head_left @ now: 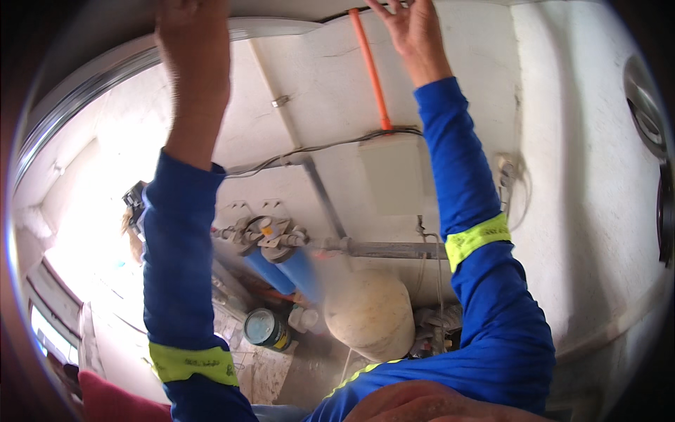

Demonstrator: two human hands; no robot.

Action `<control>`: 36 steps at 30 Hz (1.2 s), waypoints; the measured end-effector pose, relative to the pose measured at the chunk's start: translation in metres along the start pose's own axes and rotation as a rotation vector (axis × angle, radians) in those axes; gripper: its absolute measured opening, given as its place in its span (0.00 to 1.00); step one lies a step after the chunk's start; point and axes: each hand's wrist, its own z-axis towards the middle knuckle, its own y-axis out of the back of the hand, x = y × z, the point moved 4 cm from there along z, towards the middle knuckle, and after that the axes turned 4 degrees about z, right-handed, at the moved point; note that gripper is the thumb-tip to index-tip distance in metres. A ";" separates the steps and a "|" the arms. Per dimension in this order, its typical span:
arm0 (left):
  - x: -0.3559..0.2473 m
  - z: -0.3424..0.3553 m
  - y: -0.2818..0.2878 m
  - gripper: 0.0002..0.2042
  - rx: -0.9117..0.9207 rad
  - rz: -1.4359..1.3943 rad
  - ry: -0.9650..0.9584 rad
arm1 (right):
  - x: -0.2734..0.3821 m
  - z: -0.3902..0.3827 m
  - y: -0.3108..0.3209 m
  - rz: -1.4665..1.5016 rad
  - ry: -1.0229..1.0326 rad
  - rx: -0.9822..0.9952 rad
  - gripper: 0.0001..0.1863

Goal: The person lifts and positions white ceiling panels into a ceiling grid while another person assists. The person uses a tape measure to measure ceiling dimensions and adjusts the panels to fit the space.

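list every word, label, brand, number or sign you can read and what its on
No readable text.
Left sleeve's yellow band: dark marks, perhaps lettering, too blurred to read.
Right sleeve's yellow band: similar marks, too blurred to read.
Bucket: yellow patch on its side, too small to read.

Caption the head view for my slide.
Left hand and right hand raised high; orange pipe, blue filter housings and pale tank beyond.
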 end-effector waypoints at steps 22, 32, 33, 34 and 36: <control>-0.071 -0.001 0.020 0.24 0.106 0.334 0.170 | -0.024 -0.133 -0.101 -0.043 0.334 0.113 0.48; -0.107 -0.071 0.041 0.15 0.758 0.772 0.235 | -0.126 -0.400 -0.089 0.339 -0.870 1.198 0.13; -0.115 -0.087 0.049 0.18 0.909 0.922 0.282 | -0.131 -0.453 -0.081 0.338 -0.863 1.299 0.14; -0.124 -0.102 0.051 0.26 1.075 0.920 0.182 | -0.129 -0.510 -0.081 0.171 -0.399 1.568 0.20; -0.139 -0.137 0.063 0.32 1.285 0.894 0.492 | -0.141 -0.641 -0.018 -0.434 -1.457 1.973 0.45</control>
